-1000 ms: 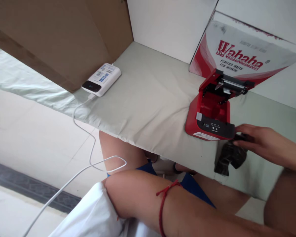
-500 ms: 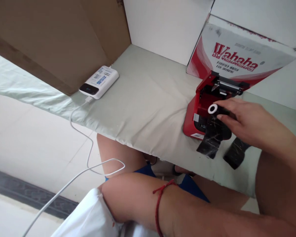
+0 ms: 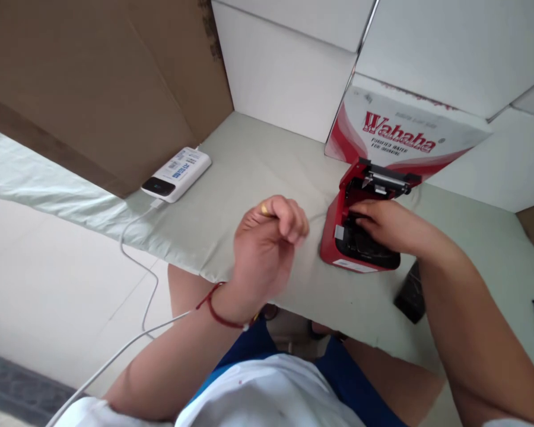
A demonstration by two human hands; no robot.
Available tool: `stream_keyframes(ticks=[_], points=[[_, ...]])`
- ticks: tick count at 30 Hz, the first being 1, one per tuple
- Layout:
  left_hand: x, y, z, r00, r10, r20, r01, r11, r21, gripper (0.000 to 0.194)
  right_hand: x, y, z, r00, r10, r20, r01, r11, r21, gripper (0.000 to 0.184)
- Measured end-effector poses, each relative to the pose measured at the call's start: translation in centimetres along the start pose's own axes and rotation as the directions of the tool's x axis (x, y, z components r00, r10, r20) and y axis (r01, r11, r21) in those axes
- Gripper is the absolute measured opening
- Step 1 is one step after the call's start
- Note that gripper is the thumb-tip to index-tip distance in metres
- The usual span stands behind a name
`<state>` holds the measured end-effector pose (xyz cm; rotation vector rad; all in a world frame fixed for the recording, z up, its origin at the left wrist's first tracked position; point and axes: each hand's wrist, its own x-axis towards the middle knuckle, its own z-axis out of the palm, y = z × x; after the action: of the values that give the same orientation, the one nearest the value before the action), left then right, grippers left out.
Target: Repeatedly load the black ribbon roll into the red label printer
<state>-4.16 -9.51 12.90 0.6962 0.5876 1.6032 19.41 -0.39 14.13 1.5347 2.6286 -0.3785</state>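
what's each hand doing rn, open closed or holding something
Left hand: loosely closed, fingers curled, nothing visible in it.
Right hand: inside the open red device, fingertips partly hidden; cannot tell whether it grips anything.

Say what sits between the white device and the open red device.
Head view: the left hand, in front of the pale green cloth on which the white device and the red device rest.

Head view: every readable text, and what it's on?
"Wahaha": red-and-white carton.
"PURIFIED WATER FOR DRINKING": same carton.
Grey line and circled mark, same carton: too blurred.
White device: label and display too small.
Red machine: front label too small.
Brown box: dark edge marks unreadable.
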Motion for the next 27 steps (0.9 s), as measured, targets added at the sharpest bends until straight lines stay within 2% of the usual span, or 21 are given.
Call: stream_keyframes(ticks=[2, 4, 6, 9, 10, 13, 18, 21, 24, 27], points=[[2.2, -1.0, -1.1, 0.984, 0.108, -0.140, -0.098, 0.992, 0.079, 0.020, -2.7, 0.6, 0.4, 0.967, -0.037, -0.252, 0.070, 0.990, 0.123, 0.033], [4.3, -2.2, -1.8, 0.965, 0.167, -0.200, -0.132, 0.975, 0.178, 0.017, -5.7, 0.9, 1.2, 0.911, -0.034, -0.411, 0.126, 0.972, 0.198, 0.033], [6.1, -3.3, -2.0, 0.966, 0.188, -0.179, -0.123, 0.939, 0.321, 0.014, -8.2, 0.8, 2.6, 0.866, -0.103, -0.489, 0.201, 0.968, 0.152, 0.044], [8.6, -4.6, -1.3, 0.975, 0.218, -0.049, -0.159, 0.830, 0.534, 0.008, -10.0, -0.1, 5.1, 0.784, -0.191, -0.590, 0.222, 0.975, -0.020, 0.063], [9.4, -4.9, -0.9, 0.976, 0.219, 0.009, -0.183, 0.793, 0.581, 0.010, -10.1, -0.6, 5.9, 0.760, -0.205, -0.617, 0.211, 0.975, -0.065, 0.060], [11.3, -5.4, 0.4, 0.967, 0.173, 0.189, -0.254, 0.718, 0.648, 0.026, -9.9, -2.0, 7.5, 0.702, -0.234, -0.673, 0.210, 0.970, -0.119, 0.034], [12.8, -5.7, 2.5, 0.889, 0.002, 0.458, -0.345, 0.661, 0.666, 0.052, -10.1, -3.6, 8.0, 0.630, -0.243, -0.737, 0.223, 0.966, -0.128, 0.037], [12.9, -5.5, 3.1, 0.868, -0.066, 0.492, -0.346, 0.629, 0.696, 0.068, -10.7, -3.9, 7.9, 0.608, -0.218, -0.763, 0.192, 0.973, -0.124, 0.039], [12.8, -4.8, 3.3, 0.860, -0.085, 0.504, -0.356, 0.607, 0.711, 0.071, -11.1, -4.0, 7.9, 0.611, -0.191, -0.768, 0.172, 0.979, -0.107, 0.042], [12.0, -3.9, 2.9, 0.824, -0.148, 0.547, -0.375, 0.581, 0.722, 0.074, -11.1, -4.0, 8.0, 0.618, -0.200, -0.760, 0.187, 0.977, -0.105, 0.041]])
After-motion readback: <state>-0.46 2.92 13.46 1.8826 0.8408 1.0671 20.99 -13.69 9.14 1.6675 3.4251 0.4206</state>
